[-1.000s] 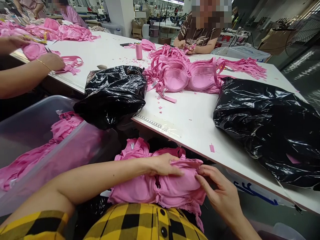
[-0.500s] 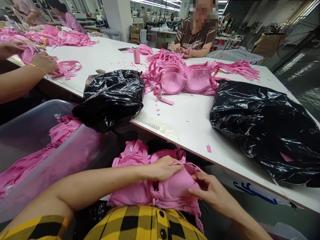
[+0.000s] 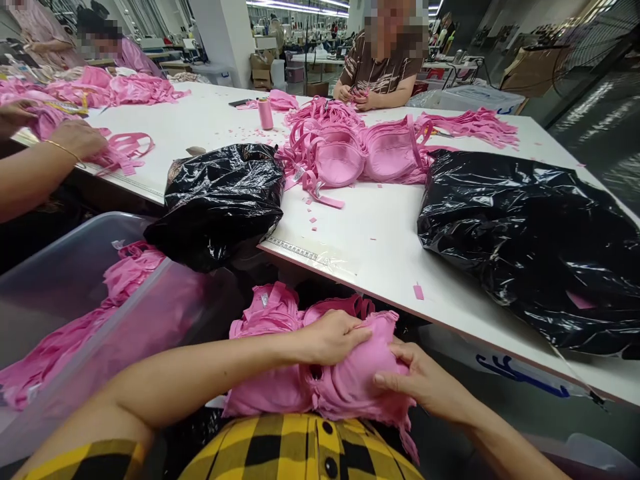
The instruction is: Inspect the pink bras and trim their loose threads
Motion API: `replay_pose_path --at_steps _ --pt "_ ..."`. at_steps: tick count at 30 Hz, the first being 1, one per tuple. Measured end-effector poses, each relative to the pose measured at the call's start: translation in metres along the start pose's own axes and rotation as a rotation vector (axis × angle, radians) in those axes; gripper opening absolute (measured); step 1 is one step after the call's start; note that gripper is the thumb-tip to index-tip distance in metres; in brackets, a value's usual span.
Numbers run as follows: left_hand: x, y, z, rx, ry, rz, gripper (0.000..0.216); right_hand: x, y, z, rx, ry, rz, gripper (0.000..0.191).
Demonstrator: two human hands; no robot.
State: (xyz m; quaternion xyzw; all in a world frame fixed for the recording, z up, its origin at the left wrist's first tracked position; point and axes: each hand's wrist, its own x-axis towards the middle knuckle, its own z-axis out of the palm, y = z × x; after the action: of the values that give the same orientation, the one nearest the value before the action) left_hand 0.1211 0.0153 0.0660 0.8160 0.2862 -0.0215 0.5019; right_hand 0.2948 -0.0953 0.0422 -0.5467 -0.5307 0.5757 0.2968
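Observation:
A stack of pink bras (image 3: 270, 393) rests against my front, below the table edge, with cups facing up and a white label on the straps at left. My left hand (image 3: 333, 337) lies over the upper inner side of the right-hand cup, its fingers closed on the fabric. At that cup's outer side my right hand (image 3: 413, 380) grips it, thumb on the front and fingers partly hidden behind the edge. Lace trim hangs below the cup on the right.
The white table (image 3: 370, 267) bears two black plastic bags (image 3: 225, 200), stacked pink bras (image 3: 340, 163), a thread spool (image 3: 265, 114) and fabric scraps. A clear bin (image 3: 100, 333) of pink garments stands at left. A co-worker's hands (image 3: 75, 143) handle pink pieces; another person sits opposite.
The right-hand cup's upper edge, folded with a strap before, now stands up smooth between my hands. My hands have barely shifted; the view has tilted slightly.

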Motion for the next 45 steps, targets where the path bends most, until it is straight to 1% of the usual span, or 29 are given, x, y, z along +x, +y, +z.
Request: replay_pose_path --at_steps 3,4,8,10,11,12,14,15,17,18,19,21,24,25,29,31,33,35,37,39,41,43,45 --pt "0.006 0.002 0.008 -0.049 0.026 0.039 0.039 -0.001 -0.001 0.0 0.078 -0.159 0.064 0.04" --pt "0.008 0.003 0.011 -0.046 0.034 0.047 0.038 -0.001 -0.001 -0.001 0.068 -0.188 0.078 0.042" --pt "0.013 0.003 0.02 0.016 0.06 0.115 0.037 0.001 -0.001 -0.001 -0.101 -0.177 0.124 0.046" --pt "0.012 0.0 0.019 0.015 0.059 0.097 0.039 0.001 -0.001 -0.002 -0.106 -0.203 0.125 0.047" --pt "0.011 -0.002 0.016 -0.001 0.053 0.072 0.039 0.0 -0.001 -0.003 -0.095 -0.195 0.103 0.045" --pt "0.009 -0.004 0.013 -0.031 0.038 0.048 0.039 0.0 -0.001 -0.003 -0.09 -0.163 0.067 0.043" --pt "0.006 -0.008 0.004 -0.102 -0.016 0.023 0.032 -0.002 0.001 -0.003 -0.112 -0.053 -0.02 0.041" --pt "0.004 -0.01 0.001 -0.13 -0.04 0.02 0.033 -0.002 0.003 -0.003 -0.132 0.008 -0.057 0.043" --pt "0.002 -0.013 -0.004 -0.173 -0.08 0.017 0.052 -0.003 0.008 0.0 -0.149 0.116 -0.097 0.05" --pt "0.002 -0.015 -0.004 -0.189 -0.09 0.022 0.054 -0.004 0.012 0.002 -0.145 0.165 -0.106 0.052" --pt "0.001 -0.015 -0.004 -0.202 -0.093 0.033 0.048 -0.004 0.015 0.004 -0.131 0.213 -0.114 0.05" --pt "0.0 -0.017 -0.003 -0.235 -0.083 0.066 0.034 -0.006 0.023 0.006 -0.089 0.298 -0.135 0.04" --pt "0.0 -0.017 -0.002 -0.235 -0.025 0.039 0.035 -0.011 0.031 0.005 -0.055 0.425 -0.162 0.028" --pt "-0.001 -0.016 -0.002 -0.218 -0.018 0.017 0.034 -0.012 0.032 0.004 -0.066 0.453 -0.164 0.027" --pt "0.002 -0.007 -0.001 -0.094 -0.053 -0.043 0.031 -0.011 0.03 0.007 -0.124 0.496 -0.176 0.025" --pt "0.005 -0.002 0.0 -0.033 -0.024 -0.076 0.032 -0.008 0.029 0.01 -0.113 0.576 -0.195 0.024" --pt "0.006 0.001 0.0 0.002 0.015 -0.129 0.026 -0.005 0.029 0.011 -0.075 0.666 -0.194 0.026" --pt "0.007 0.0 -0.001 0.009 0.014 -0.167 0.021 -0.004 0.03 0.01 -0.012 0.691 -0.171 0.028" --pt "0.007 -0.001 -0.004 0.013 0.008 -0.169 0.02 -0.006 0.031 0.008 0.04 0.644 -0.164 0.027" --pt "0.008 -0.001 -0.006 0.034 0.012 -0.137 0.021 -0.009 0.031 0.009 0.057 0.576 -0.18 0.022" --pt "0.012 0.002 -0.005 0.057 0.019 -0.088 0.025 -0.01 0.031 0.013 0.037 0.548 -0.182 0.021" --pt "0.018 0.007 -0.001 0.084 0.02 -0.028 0.028 -0.01 0.029 0.019 -0.002 0.573 -0.174 0.019" --pt "0.024 0.012 0.004 0.121 0.026 0.003 0.022 -0.008 0.028 0.021 -0.024 0.637 -0.159 0.022"
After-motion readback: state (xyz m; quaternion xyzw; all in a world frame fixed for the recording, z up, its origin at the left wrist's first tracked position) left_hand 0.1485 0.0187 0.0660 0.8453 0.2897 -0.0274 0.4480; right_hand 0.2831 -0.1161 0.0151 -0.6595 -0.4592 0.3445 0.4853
